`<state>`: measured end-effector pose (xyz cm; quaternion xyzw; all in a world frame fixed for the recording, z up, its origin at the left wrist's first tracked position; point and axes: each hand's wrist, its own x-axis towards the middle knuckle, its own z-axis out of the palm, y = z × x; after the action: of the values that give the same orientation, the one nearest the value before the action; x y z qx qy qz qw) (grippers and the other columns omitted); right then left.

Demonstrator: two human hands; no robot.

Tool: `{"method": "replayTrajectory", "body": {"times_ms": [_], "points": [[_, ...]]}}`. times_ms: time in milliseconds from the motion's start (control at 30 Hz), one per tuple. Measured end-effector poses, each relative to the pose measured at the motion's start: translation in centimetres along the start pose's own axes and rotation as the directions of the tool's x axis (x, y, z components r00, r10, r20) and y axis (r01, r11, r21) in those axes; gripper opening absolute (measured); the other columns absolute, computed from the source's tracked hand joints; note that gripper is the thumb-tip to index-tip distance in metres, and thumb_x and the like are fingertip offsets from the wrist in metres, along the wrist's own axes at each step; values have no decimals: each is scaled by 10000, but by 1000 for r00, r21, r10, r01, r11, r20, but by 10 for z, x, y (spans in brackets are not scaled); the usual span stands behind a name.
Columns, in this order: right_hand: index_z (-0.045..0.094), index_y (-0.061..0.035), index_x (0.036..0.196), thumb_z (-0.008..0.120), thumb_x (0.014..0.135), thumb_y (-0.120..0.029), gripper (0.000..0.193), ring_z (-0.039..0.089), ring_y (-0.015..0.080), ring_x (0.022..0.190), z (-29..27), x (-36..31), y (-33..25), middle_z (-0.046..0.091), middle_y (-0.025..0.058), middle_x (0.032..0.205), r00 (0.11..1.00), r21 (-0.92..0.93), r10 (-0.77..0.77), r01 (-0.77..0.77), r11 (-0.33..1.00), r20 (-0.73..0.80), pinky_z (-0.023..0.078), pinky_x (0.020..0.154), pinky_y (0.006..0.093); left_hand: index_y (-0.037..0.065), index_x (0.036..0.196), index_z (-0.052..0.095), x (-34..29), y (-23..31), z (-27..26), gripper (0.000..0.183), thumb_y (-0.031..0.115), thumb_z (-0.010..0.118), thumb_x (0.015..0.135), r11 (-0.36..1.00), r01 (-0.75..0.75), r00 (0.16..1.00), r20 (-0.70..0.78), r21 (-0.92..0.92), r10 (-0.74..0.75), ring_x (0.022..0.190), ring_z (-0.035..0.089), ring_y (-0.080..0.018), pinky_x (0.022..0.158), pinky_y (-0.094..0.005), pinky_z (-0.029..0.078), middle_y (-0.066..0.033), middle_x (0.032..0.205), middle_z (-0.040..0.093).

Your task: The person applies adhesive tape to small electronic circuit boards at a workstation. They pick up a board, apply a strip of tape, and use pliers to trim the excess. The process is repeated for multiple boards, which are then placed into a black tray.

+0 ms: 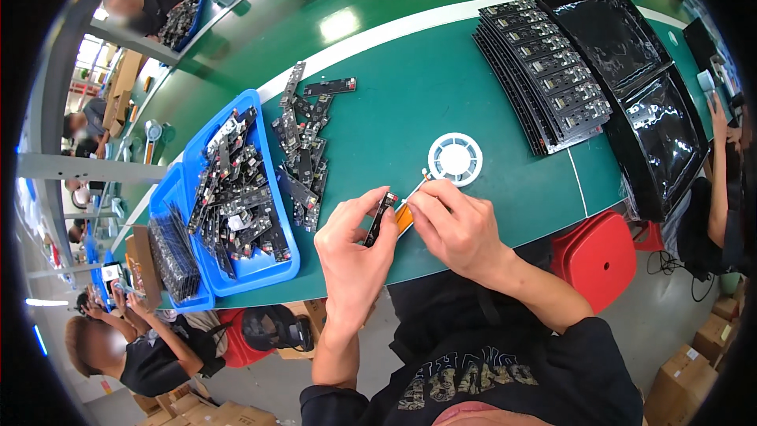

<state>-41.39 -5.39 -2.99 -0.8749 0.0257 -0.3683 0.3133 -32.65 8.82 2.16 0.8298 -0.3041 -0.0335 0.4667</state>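
My left hand (355, 241) is closed around a narrow black circuit board (379, 221), held upright between thumb and fingers. Close beside it, my right hand (461, 229) pinches a thin strip (404, 218) with an orange part and a pale end that sticks out past the fingertips. How the strip and the board meet is hidden by my fingers. Just beyond my right hand a white spoked reel (456, 159) lies flat on the green table. Left of my hands, similar black boards (303, 150) lie in a loose heap.
A blue bin (293, 262) full of black boards stands at the left, beside a smaller blue bin (162, 193) with stacked clear-and-black trays. Stacked board panels (544, 71) and black plastic trays (607, 35) lie at the right. A red stool (595, 260) stands by the edge. Other people work nearby.
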Motion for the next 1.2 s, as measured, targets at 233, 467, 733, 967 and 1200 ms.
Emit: {"method": "replayTrajectory", "body": {"times_ms": [233, 467, 733, 967, 1200], "points": [[676, 1, 1035, 783, 797, 57, 266, 707, 235, 704, 1, 0, 1, 676, 76, 961, 999, 3, -1, 1, 1000, -36, 574, 563, 345, 18, 1144, 762, -1, 1, 3, 290, -34, 755, 859, 1000, 13, 1000, 23, 4, -13, 716, 662, -148, 526, -268, 503, -95, 873, 717], [674, 6, 1040, 793, 789, 48, 280, 703, 234, 701, 0, 1, 1, 670, 79, 961, 1000, -1, -23, 23, 1000, -9, 571, 568, 347, 13, 1133, 759, -1, 4, 5, 286, -39, 756, 852, 1000, 16, 1000, 21, 4, -16, 725, 672, -157, 525, -278, 505, -102, 880, 719], [663, 30, 1033, 757, 806, -65, 263, 704, 223, 724, -3, 2, 2, 642, 92, 974, 996, -64, -83, 85, 994, 33, 572, 589, 344, 20, 1161, 768, -1, 4, 5, 305, -45, 745, 864, 999, -2, 999, 39, 34, 1, 815, 673, -90, 553, -228, 529, -74, 914, 725], [675, 42, 1046, 731, 797, -67, 277, 713, 212, 750, -7, 5, 1, 650, 91, 977, 990, -104, -117, 124, 987, 75, 581, 596, 337, 17, 1126, 765, 1, 2, 4, 290, -50, 744, 845, 981, -137, 990, 49, 139, 131, 734, 679, -160, 555, -271, 513, -111, 902, 734], [648, 7, 963, 732, 818, -39, 174, 704, 237, 719, -9, 10, -3, 629, 83, 927, 995, -58, -44, 49, 997, 87, 566, 575, 352, 11, 1115, 765, 0, 6, 5, 274, -40, 747, 846, 983, -123, 992, 51, 140, 116, 757, 694, -178, 572, -293, 531, -129, 917, 745]]}}
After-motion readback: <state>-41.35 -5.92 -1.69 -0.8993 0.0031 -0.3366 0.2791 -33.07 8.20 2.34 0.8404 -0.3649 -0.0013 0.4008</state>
